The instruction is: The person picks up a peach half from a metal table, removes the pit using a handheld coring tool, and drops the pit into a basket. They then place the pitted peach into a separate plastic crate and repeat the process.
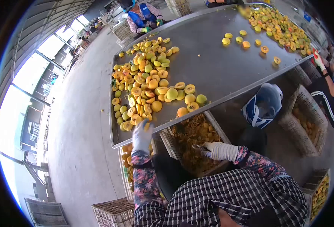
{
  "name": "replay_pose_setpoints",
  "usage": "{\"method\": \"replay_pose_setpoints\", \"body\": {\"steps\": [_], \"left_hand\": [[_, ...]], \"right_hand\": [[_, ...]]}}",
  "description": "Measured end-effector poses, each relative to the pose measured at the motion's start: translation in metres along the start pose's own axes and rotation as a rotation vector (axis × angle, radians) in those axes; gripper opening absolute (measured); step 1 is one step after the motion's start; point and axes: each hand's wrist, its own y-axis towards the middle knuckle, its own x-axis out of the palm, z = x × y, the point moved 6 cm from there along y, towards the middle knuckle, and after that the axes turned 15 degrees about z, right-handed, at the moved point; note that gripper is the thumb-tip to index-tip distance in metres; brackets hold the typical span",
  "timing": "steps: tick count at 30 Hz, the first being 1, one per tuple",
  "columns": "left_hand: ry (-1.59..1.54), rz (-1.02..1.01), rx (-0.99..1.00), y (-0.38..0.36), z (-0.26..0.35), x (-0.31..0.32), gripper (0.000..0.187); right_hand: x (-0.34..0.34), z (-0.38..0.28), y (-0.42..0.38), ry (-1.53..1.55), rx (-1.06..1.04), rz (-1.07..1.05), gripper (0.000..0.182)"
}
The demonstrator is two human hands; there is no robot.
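Observation:
My left hand [141, 137], in a grey glove, reaches up to the near edge of the metal table [212, 68] and closes on a yellow fruit half [147, 126]. A big heap of yellow fruit [144, 83], whole and halved, lies just beyond it on the table's left side. My right hand [218, 150], in a white glove, hangs below the table over a crate of fruit scraps [193, 138] and grips a small knife [197, 148].
Another fruit pile [278, 28] covers the table's far right. One person [142, 17] works at the far end, another person [327, 89] at the right side. Below the table stand a blue-white bag [263, 106], plastic crates [303, 121] with fruit, and an upturned crate [114, 212].

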Motion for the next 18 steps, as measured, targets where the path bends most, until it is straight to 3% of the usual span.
{"method": "replay_pose_setpoints", "body": {"steps": [3,7,10,13,14,17,18], "left_hand": [[-0.178,-0.182,0.185,0.031,0.064,0.074,0.056],[0.057,-0.446,0.063,0.039,0.1,0.139,0.062],[0.165,-0.434,-0.008,0.044,0.112,0.139,0.064],[0.195,-0.469,0.033,0.05,0.107,0.151,0.069],[0.087,-0.417,-0.016,0.055,0.102,0.15,0.064],[-0.226,-0.316,-0.153,0.047,0.081,0.148,0.049],[-0.402,-0.154,-0.244,0.037,0.09,0.112,0.038]], "right_hand": [[-0.028,-0.028,0.001,0.094,0.046,0.04,0.046],[-0.009,0.002,0.008,0.222,-0.152,0.181,0.043],[0.012,0.033,0.013,0.166,-0.213,0.151,0.041],[-0.003,0.013,0.011,0.076,-0.172,0.108,0.04],[-0.002,0.013,0.013,0.071,-0.208,0.128,0.04],[-0.015,-0.002,0.007,0.085,-0.062,0.137,0.04],[-0.021,-0.007,0.008,0.094,0.025,0.132,0.04]]}}
